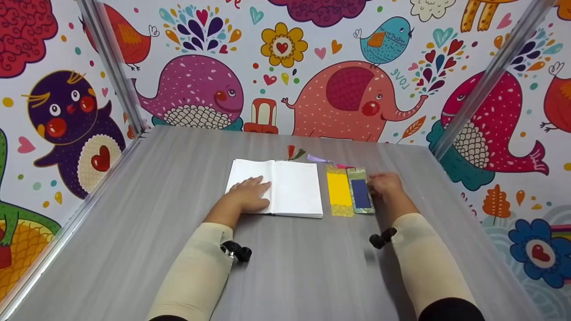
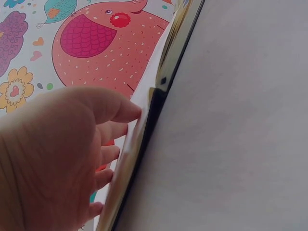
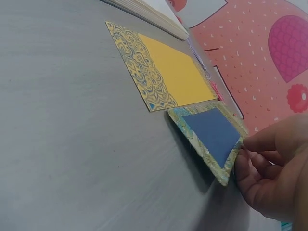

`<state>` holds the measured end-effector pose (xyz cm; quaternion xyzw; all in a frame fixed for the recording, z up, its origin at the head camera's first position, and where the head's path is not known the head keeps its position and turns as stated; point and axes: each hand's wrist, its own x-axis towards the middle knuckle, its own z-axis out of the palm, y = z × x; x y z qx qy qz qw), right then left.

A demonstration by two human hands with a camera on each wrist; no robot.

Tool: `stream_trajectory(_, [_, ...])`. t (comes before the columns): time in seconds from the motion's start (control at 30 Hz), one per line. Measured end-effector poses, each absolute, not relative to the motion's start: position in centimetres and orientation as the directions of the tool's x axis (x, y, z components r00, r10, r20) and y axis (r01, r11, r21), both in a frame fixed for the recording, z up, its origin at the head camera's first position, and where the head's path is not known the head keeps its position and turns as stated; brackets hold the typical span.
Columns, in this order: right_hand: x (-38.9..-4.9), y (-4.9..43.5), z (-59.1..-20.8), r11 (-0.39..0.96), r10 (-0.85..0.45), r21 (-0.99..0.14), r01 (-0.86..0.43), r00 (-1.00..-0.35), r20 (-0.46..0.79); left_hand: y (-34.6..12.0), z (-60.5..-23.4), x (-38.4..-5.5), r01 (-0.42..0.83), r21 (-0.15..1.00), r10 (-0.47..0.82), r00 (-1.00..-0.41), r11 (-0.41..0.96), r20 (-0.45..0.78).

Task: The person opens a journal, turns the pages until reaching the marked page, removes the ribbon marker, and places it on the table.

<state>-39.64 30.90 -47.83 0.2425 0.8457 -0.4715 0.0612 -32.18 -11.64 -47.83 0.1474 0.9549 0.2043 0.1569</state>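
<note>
An open notebook [image 1: 296, 187] with blank white pages lies on the table. My left hand [image 1: 249, 195] rests on its left page with the fingers straight and spread. Two bookmarks lie to the right of the notebook. The yellow bookmark [image 1: 340, 191], with patterned ends, is flat on the table. Beside it is a blue bookmark with a green patterned border [image 1: 361, 194]. My right hand [image 1: 387, 183] pinches that one by its right edge between thumb and fingers. In the right wrist view the blue bookmark [image 3: 214, 134] is tilted, its held edge raised above the table and casting a shadow.
Red and green tassels [image 1: 292, 153] stick out beyond the notebook's top edge. A purple tassel [image 1: 319, 158] and a pink tassel [image 1: 342, 166] lie above the bookmarks. Cartoon-printed walls [image 1: 339, 98] and metal posts [image 1: 111, 62] stand around the grey table [image 1: 285, 263].
</note>
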Motion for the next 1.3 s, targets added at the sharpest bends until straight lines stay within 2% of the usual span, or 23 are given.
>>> stream_trajectory(0.23, [-39.5, 30.6, -47.2, 0.399, 0.366, -0.76, 0.514, -0.849, -0.382, -11.6, -47.8, -32.2, 0.222, 0.439, 0.35, -0.907, 0.871, -0.235])
stream_trajectory(0.7, [-39.2, 26.5, -46.5, 0.411, 0.34, -0.779, 0.474, -0.872, -0.352, -11.5, -48.1, -32.5, 0.22, 0.41, 0.342, -0.905, 0.885, -0.253])
stream_trajectory(0.97, [-37.3, 23.4, -46.0, 0.479, 0.189, -0.825, 0.299, -0.953, -0.236, -11.7, -48.9, -33.3, 0.205, 0.395, 0.333, -0.897, 0.896, -0.29])
stream_trajectory(1.3, [-35.3, 20.1, -46.8, 0.589, 0.036, -0.805, 0.073, -0.997, -0.064, -11.8, -49.4, -33.7, 0.215, 0.396, 0.342, -0.896, 0.893, -0.283])
